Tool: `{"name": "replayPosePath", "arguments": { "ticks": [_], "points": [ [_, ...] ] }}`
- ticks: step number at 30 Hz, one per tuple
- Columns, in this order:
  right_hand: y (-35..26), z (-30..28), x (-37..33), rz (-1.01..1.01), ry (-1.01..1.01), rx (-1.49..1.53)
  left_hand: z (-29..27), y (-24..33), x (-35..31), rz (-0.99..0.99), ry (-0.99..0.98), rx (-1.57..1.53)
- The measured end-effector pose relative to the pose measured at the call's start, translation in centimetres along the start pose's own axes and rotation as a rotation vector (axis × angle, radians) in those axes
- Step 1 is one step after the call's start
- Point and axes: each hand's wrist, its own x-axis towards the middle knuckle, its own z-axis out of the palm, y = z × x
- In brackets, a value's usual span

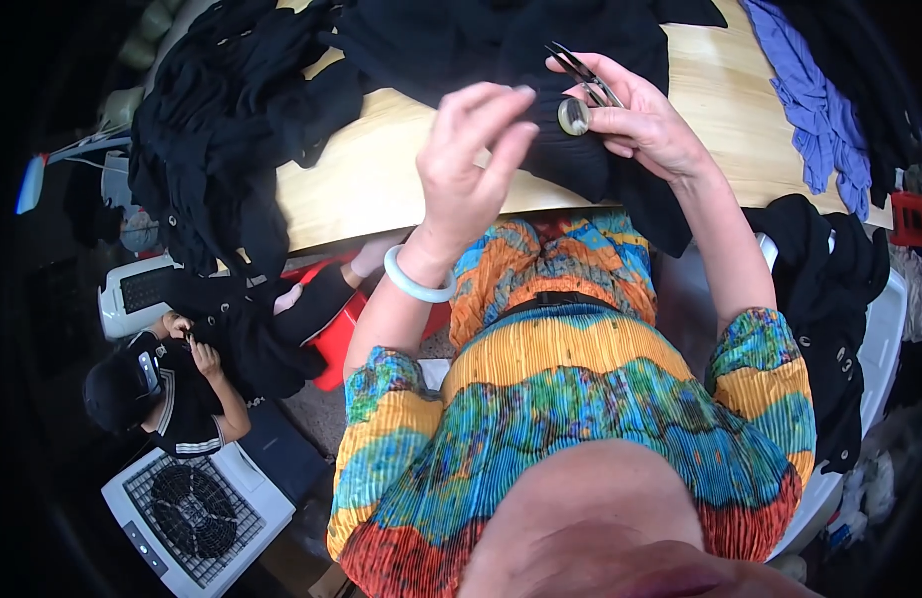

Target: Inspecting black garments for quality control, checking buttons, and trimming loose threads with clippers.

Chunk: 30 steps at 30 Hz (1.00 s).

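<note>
My right hand (648,125) is closed round a pair of dark metal thread snips (585,75), their points aimed up and left. At its thumb and fingers sits a small round disc (573,117) with a pale, shiny rim and a dark middle; whether it is a button or a bobbin I cannot tell. My left hand (471,149) hovers a little to the left, slightly blurred, fingers apart and holding nothing that shows. A black knit garment (570,164) lies beneath both hands and hangs over the table's near edge.
Black garments pile up on the left of the pale wooden table (346,179). Purple cloth (819,110) lies at its right end. A white tub (884,329) with black garments stands at my right. At lower left sits another person (172,369) beside a fan unit (197,508).
</note>
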Motion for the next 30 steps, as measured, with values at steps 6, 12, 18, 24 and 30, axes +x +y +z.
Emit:
{"name": "replayPosePath", "arguments": {
  "ticks": [6, 12, 18, 24, 30],
  "points": [
    [-0.2, 0.0, 0.3, 0.042, -0.053, 0.032, 0.8, -0.9, -0.3, 0.074, -0.045, 0.047],
    [0.1, 0.0, 0.7, 0.030, -0.043, 0.024, 2.0, -1.0, -0.7, 0.139, 0.063, 0.141],
    [0.4, 0.0, 0.6, 0.052, 0.002, -0.017, 1.4, -0.9, -0.2, -0.039, -0.078, 0.064],
    [2.0, 0.1, 0.7, -0.145, 0.336, -0.534, -0.3, -0.8, 1.7, -0.912, -0.475, -0.335],
    [-0.7, 2.7, -3.1, 0.052, 0.151, -0.216, 0.1, -1.4, 1.4, -1.037, -0.246, -1.042]
  ]
}}
